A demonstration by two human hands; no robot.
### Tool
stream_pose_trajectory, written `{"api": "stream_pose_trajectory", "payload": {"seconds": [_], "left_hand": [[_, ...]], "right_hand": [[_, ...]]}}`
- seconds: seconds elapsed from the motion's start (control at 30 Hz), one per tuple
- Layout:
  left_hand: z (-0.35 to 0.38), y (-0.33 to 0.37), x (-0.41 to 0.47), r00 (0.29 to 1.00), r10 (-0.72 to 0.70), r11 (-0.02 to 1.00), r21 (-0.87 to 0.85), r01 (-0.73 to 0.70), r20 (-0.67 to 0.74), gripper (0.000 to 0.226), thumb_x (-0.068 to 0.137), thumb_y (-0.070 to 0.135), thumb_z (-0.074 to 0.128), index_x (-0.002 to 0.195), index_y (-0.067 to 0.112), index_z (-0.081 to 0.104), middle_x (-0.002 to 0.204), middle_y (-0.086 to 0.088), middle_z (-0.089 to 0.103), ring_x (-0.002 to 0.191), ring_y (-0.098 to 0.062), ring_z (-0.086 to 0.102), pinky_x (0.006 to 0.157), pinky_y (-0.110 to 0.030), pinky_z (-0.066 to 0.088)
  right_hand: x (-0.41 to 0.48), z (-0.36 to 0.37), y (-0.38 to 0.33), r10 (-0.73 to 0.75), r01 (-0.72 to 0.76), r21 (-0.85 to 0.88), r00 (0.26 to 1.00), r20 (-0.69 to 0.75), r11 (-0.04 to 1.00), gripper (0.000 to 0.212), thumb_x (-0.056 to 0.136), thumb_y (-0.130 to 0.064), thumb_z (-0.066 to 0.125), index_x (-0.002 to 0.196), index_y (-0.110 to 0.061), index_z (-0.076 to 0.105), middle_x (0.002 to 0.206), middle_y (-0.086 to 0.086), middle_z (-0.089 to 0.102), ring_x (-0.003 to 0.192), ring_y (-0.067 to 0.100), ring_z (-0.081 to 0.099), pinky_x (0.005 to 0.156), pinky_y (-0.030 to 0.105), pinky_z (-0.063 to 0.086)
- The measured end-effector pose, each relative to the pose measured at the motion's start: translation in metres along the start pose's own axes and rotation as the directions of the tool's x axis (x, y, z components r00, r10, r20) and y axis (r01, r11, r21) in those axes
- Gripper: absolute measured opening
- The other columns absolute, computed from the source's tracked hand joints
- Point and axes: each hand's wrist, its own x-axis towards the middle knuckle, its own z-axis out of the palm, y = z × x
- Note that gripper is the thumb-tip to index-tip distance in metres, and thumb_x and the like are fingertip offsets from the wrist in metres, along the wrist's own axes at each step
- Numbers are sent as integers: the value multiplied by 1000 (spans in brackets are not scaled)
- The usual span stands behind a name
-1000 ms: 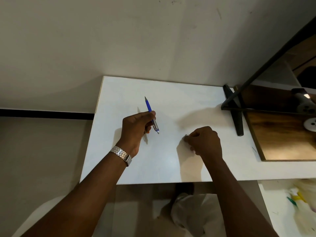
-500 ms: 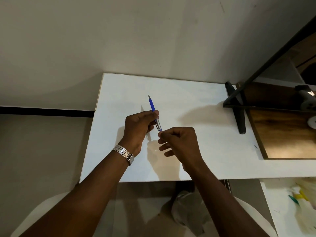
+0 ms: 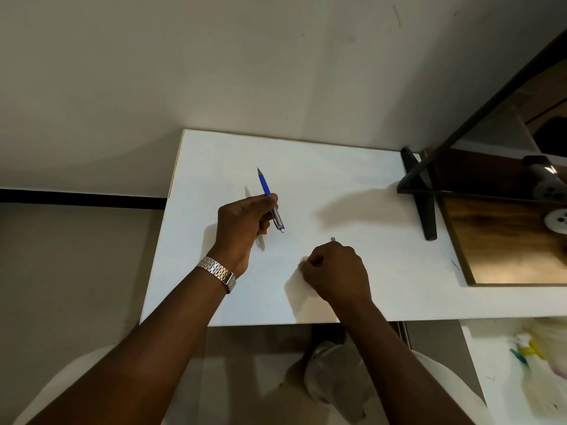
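My left hand (image 3: 245, 222) grips a blue and silver mechanical pencil (image 3: 266, 189) above the white table (image 3: 352, 179). Its metal tip points away from me and its white rear end points toward my right hand. My right hand (image 3: 334, 271) rests on the table nearer to me, its fingers curled and their tips pressed together toward the left. I see nothing clearly held in them. A small silver cap (image 3: 333, 239) lies on the table just beyond its knuckles.
A black metal frame foot (image 3: 425, 210) stands on the table at the right, beside a dark wooden shelf board (image 3: 506, 256) with white spools (image 3: 558, 220). The wall runs along the table's far edge. A crumpled bag (image 3: 337, 378) lies below the near edge.
My right hand reached up to the pencil's rear end half a second ago. It has since drawn back down to the table. My left hand has kept the pencil nearly still.
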Motion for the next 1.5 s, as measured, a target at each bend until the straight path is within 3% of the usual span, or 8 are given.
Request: {"api": "stream_pose_trajectory", "payload": {"seconds": [0.13, 0.27, 0.47, 0.7, 0.9, 1.03, 1.2, 1.5], "left_hand": [[0, 0, 0, 1000, 3, 1000, 4, -3, -5, 9, 86, 19, 83, 79, 15, 84, 66, 0, 75, 54, -12, 58, 59, -24, 53], [1, 0, -2, 1000, -1, 1000, -4, 1, 5, 6, 86, 18, 83, 83, 13, 84, 76, -7, 77, 56, -11, 60, 61, -24, 53], [8, -6, -6, 995, 23, 992, 123, -35, 97, 3, 85, 24, 84, 85, 21, 85, 74, 4, 81, 65, -3, 72, 63, -17, 56], [14, -12, -13, 976, 73, 969, 218, -118, 206, 8, 85, 26, 84, 80, 33, 85, 77, 2, 82, 72, -7, 77, 65, -15, 58], [11, -9, -13, 970, 97, 953, 260, -155, 224, 7, 89, 21, 79, 91, 22, 86, 83, -2, 83, 78, -12, 78, 72, -25, 63], [-4, -1, -4, 972, 215, 905, 354, -235, 95, 6, 86, 19, 81, 90, 17, 85, 69, 6, 78, 62, -5, 70, 56, -17, 52], [-22, 8, 7, 965, 264, 877, 414, -244, 9, 6, 85, 15, 79, 89, 16, 83, 71, -2, 76, 61, -9, 66, 64, -24, 51], [-28, 13, 9, 973, 229, 895, 399, -198, -31, 10, 87, 10, 78, 95, 8, 82, 75, -8, 76, 55, -4, 65, 53, -13, 49]], "right_hand": [[7, 0, 2, 6, -7, 56, 1000, 29, 998, 24, 85, -22, 73, 73, 0, 73, 73, 17, 76, 73, 36, 74, 73, 40, 62], [11, -10, 8, 25, -40, 183, 996, 85, 982, 20, 82, -22, 83, 71, -6, 79, 64, 11, 78, 59, 26, 75, 67, 41, 65], [17, -29, -7, -70, 28, 652, 997, 39, 758, 15, 85, -29, 86, 92, -16, 84, 78, 1, 83, 69, 17, 81, 53, 33, 63], [31, -29, -6, -74, -63, 728, 985, 155, 683, 7, 86, -6, 78, 83, -4, 84, 73, 15, 80, 64, 26, 79, 60, 37, 66], [48, -26, -1, -16, -159, 794, 978, 208, 587, 5, 79, -4, 80, 81, -1, 83, 74, 18, 77, 61, 26, 73, 60, 33, 63], [61, -20, 4, 57, -142, 764, 989, 136, 630, 4, 79, -3, 80, 77, -1, 82, 70, 16, 77, 57, 22, 72, 56, 30, 61], [72, -7, 12, 94, -105, 643, 994, 52, 758, 8, 77, -5, 83, 71, -2, 80, 60, 10, 74, 50, 19, 67, 53, 29, 61], [73, -5, 9, 48, -17, 449, 997, -58, 894, 15, 80, -12, 84, 69, -4, 77, 63, 14, 76, 57, 30, 72, 67, 50, 66]]}}
